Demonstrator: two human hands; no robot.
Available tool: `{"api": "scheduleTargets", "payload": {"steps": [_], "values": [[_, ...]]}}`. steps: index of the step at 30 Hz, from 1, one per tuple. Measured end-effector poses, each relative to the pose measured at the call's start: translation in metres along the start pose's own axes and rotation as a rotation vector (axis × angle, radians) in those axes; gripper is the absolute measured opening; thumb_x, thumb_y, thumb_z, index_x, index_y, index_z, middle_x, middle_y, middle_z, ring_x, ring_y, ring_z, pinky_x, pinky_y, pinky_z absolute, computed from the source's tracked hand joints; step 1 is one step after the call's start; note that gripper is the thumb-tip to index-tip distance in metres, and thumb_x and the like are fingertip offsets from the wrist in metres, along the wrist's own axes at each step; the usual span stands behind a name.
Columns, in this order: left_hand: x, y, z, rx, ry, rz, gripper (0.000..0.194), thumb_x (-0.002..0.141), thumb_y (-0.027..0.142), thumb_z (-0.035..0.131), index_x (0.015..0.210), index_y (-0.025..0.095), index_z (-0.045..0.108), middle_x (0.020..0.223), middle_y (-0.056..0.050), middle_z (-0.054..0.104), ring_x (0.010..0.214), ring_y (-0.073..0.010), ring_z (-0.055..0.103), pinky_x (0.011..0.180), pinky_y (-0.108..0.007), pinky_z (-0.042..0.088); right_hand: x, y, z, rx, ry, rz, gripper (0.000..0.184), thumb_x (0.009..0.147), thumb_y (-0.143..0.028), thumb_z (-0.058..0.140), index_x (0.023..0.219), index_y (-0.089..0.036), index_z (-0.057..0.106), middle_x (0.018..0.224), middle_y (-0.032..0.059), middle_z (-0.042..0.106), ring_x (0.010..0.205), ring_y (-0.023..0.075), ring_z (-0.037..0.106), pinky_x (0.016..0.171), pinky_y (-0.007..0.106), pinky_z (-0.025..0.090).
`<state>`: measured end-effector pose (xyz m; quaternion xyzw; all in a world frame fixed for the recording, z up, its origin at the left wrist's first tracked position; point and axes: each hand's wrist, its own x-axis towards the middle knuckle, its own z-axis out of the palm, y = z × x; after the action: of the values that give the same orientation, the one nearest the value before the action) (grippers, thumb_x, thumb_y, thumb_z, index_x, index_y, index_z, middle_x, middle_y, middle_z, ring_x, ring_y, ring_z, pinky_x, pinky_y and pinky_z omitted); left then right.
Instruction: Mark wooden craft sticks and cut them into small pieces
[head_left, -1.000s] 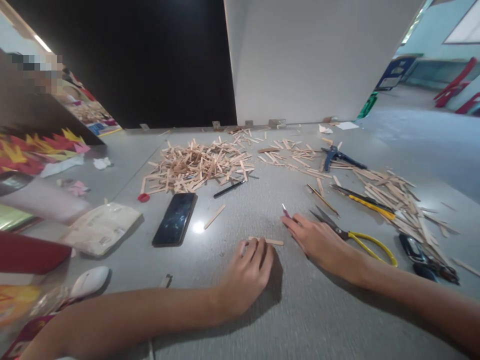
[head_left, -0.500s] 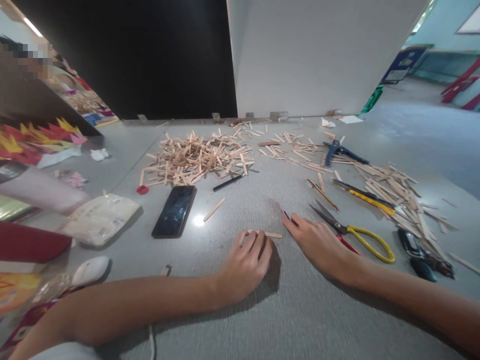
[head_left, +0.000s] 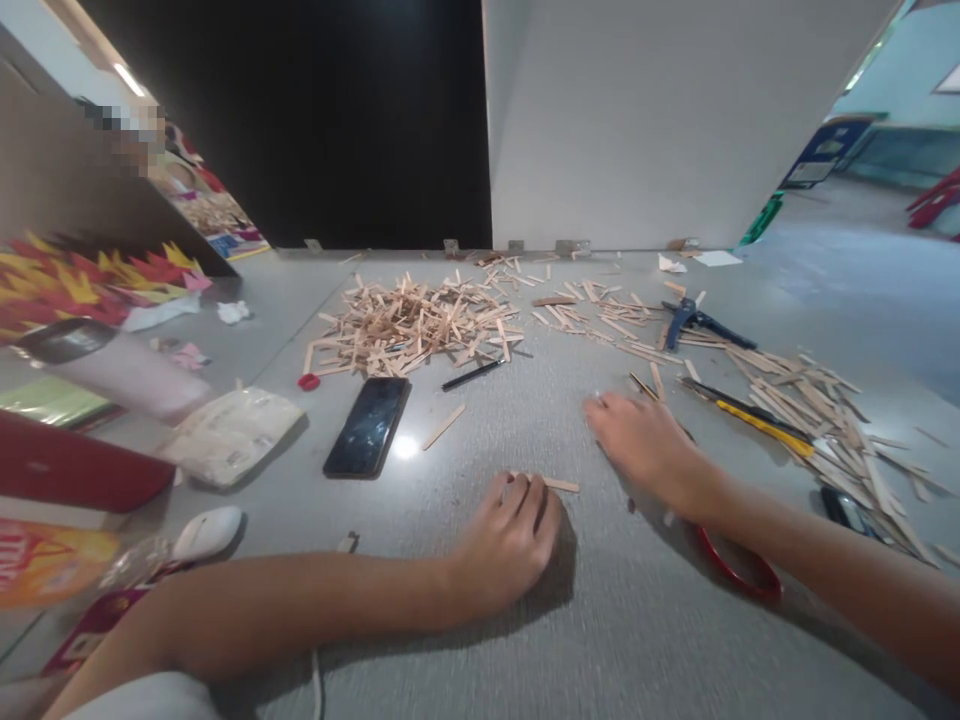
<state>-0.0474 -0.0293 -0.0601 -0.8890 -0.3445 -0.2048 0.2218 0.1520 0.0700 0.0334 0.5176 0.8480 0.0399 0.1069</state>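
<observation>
My left hand (head_left: 517, 545) is on the grey table with its fingers curled, pinning a flat wooden craft stick (head_left: 562, 485) whose right end sticks out past the fingers. Up and to the right, my right hand (head_left: 637, 440) is closed, its fingers together; a pale blur shows at the fingertips, and what they hold is unclear. Just behind it lies a pencil (head_left: 643, 386), partly covered by the hand. A red handle loop (head_left: 739, 575) lies beside my right forearm, the rest of that tool being mostly hidden.
A heap of craft sticks (head_left: 420, 320) lies behind, with more sticks (head_left: 810, 400) to the right. A phone (head_left: 367, 428), black pen (head_left: 472, 375), loose stick (head_left: 444, 427), blue-handled tool (head_left: 705, 322) and yellow cutter (head_left: 765, 428) lie around. A mouse (head_left: 208, 533) sits left. Upright panels (head_left: 675, 120) stand behind.
My right hand has moved forward toward the pencil. A red handle loop now shows below the forearm, and the yellow-handled scissors are out of sight. My left hand keeps its stick; the view shifted slightly.
</observation>
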Motion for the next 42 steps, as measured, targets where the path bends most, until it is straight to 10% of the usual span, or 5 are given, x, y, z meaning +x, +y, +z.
{"api": "scheduleTargets", "payload": {"steps": [10,20,25,42], "values": [[0.002,0.002,0.002,0.000,-0.010,-0.053,0.026,0.105,0.023,0.053,0.110,0.010,0.074,0.109,-0.016,0.080,0.096,-0.0277,0.073,0.092,-0.042,0.056,0.115,-0.043,-0.020,0.250,0.238,-0.247,0.040,0.106,-0.003,0.043,0.106,-0.020,0.079,0.109,0.0089,0.080,0.103,0.0254,0.078,0.088,0.032,0.055],[0.004,0.001,0.002,-0.009,0.014,-0.050,0.022,0.103,0.022,0.056,0.105,0.009,0.074,0.104,-0.016,0.079,0.092,-0.0276,0.073,0.089,-0.042,0.054,0.114,-0.034,-0.026,0.286,0.316,-0.214,0.028,0.103,-0.006,0.054,0.087,-0.015,0.075,0.117,0.0111,0.075,0.102,0.0200,0.074,0.090,0.029,0.055],[0.003,0.000,0.004,0.001,0.073,-0.034,0.029,0.101,0.017,0.049,0.104,0.007,0.076,0.103,-0.016,0.081,0.090,-0.0287,0.073,0.087,-0.042,0.056,0.091,-0.007,-0.031,0.309,0.369,-0.086,0.025,0.106,-0.011,0.052,0.110,-0.011,0.077,0.130,0.0200,0.069,0.114,0.0274,0.070,0.100,0.036,0.053],[-0.005,0.001,0.018,-0.043,0.136,-0.066,0.027,0.104,0.017,0.047,0.108,0.012,0.074,0.105,-0.015,0.081,0.092,-0.0280,0.074,0.092,-0.045,0.055,0.100,0.055,-0.014,0.365,0.568,0.132,0.020,0.096,-0.009,0.062,0.090,-0.016,0.080,0.096,0.0137,0.079,0.089,0.0263,0.075,0.081,0.034,0.053]]}}
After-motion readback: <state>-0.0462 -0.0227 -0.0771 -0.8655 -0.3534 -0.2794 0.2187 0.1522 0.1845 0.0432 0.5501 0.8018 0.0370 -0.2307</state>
